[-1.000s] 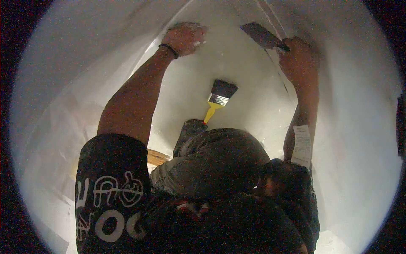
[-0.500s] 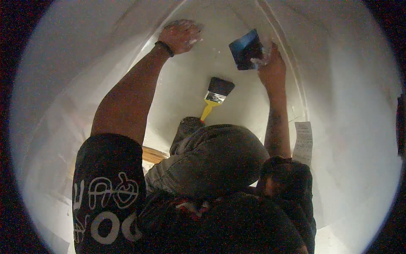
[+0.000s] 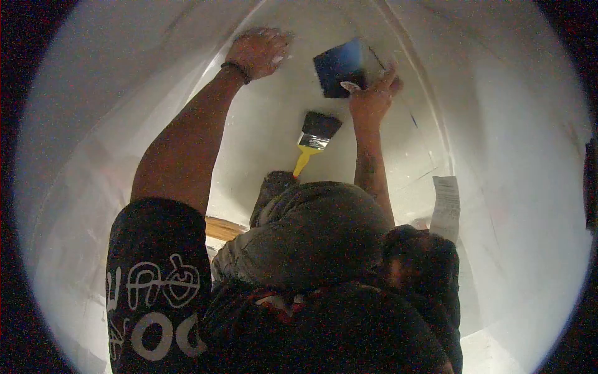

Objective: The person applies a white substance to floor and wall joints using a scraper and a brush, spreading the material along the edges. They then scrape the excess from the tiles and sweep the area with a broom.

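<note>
My left hand lies against the pale curved surface at the upper left, wearing a dark wristband. Its fingers look stretched out and blurred at the tips, with nothing visible in them. At the upper right, my right hand grips the edge of a dark blue flat square piece, whose exact kind I cannot make out. The thumb lies on its near face; white smears show on both hands. Between and below the hands lies a wide paintbrush with dark bristles and a yellow handle, its end by my dark shoe.
Pale walls curve up on both sides, with a seam line at the right. A printed paper strip stands along the right side. My bent knee fills the middle; a wooden strip shows left of it.
My right hand has moved left with the dark blue square piece, which has turned and come closer to my left hand. My left hand has shifted slightly left. The paintbrush still lies there.
</note>
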Demonstrator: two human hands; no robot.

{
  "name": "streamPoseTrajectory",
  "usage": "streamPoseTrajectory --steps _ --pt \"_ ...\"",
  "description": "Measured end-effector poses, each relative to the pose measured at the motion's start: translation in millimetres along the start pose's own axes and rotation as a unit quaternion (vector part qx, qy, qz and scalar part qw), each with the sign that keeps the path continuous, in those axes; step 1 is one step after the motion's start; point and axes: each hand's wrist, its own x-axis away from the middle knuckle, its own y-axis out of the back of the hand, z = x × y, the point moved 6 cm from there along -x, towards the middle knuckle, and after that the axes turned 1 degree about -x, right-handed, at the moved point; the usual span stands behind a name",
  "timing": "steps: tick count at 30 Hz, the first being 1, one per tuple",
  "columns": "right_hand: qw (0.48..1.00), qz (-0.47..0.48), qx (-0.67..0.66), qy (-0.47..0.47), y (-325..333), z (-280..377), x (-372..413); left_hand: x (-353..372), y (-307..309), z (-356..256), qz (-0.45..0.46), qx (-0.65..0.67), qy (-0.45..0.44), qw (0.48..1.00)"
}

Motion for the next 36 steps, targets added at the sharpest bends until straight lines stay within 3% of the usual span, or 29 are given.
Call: streamPoseTrajectory --steps 3,6,8,10,12,13,15,17,18,20,21,22,23,27,29,30,33,36 --pt "0.999 0.035 -0.003 0.016 -15 -18 -3 -3 1 -1 0.003 -0.003 -0.009 1.000" --pt "0.993 0.042 0.054 0.091 -13 1 2 1 -20 6 0.003 0.028 -0.006 1.000" --pt "0.997 0.000 0.079 -0.007 1 33 9 1 -23 8 -0.005 0.031 -0.003 1.000" --pt "0.998 0.008 0.058 -0.015 -4 44 8 -2 -12 5 -0.015 0.029 0.000 0.999" --pt "0.999 0.020 0.029 -0.017 -13 49 5 -6 -1 3 0.150 0.058 0.051 0.986" --pt "1.000 0.008 0.021 -0.015 -17 45 6 -4 -5 6 0.153 0.052 0.055 0.985" --pt "1.000 -0.001 0.012 -0.018 -20 32 4 -1 -14 7 0.075 0.019 0.033 0.996" --pt "0.982 0.055 -0.173 0.046 -18 33 -3 1 -20 8 0.034 0.027 0.027 0.999" --pt "0.982 0.059 -0.171 0.047 -13 29 -4 2 -20 8 -0.011 0.036 0.023 0.999" --pt "0.942 0.257 -0.214 -0.037 -9 47 -5 1 -16 7 -0.009 0.061 -0.007 0.998" --pt "0.941 0.261 -0.214 -0.034 -2 60 -9 1 -11 5 -0.007 0.086 -0.039 0.996" --pt "0.969 0.218 -0.057 0.098 11 81 -13 2 -6 5 -0.005 0.086 -0.036 0.996" --pt "0.956 0.163 0.103 0.223 17 97 -12 -1 -4 4 0.024 0.079 -0.022 0.996" --pt "0.956 0.110 0.113 0.247 16 94 -19 -6 8 -4 0.093 0.008 0.012 0.996" --pt "0.947 0.210 0.173 0.172 15 64 -23 -5 -5 4 0.066 0.008 0.003 0.998" --pt "0.946 0.214 0.171 0.174 14 49 -24 -1 -9 5 0.044 0.012 -0.006 0.999" --pt "0.947 0.187 0.080 0.249 22 24 -25 -7 13 -2 0.107 0.061 0.012 0.992" --pt "0.947 0.116 0.062 0.294 46 27 -37 -2 -7 5 0.039 0.025 0.010 0.999"
